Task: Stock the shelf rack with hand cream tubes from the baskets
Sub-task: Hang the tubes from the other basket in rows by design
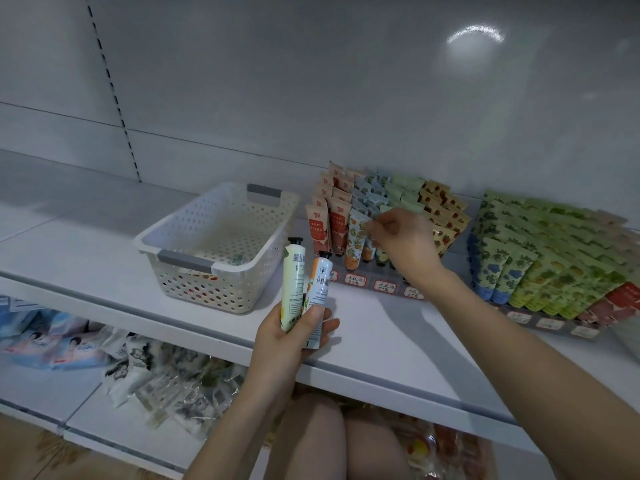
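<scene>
My left hand (294,329) is nearest, out over the shelf (381,337) edge, fingers wrapped round two tubes (293,282) held upright, caps up, one pale green, one white and orange. Below lie packets (166,386) on the lower shelf (83,382). Left of the tubes stands the white basket (149,237), a few tubes left in its bottom. Further in, my right hand (405,237) reaches the rack (384,286), fingertips pinching the top of a front-row tube (380,256). To the right, a second rack (540,258) stands packed full.
</scene>
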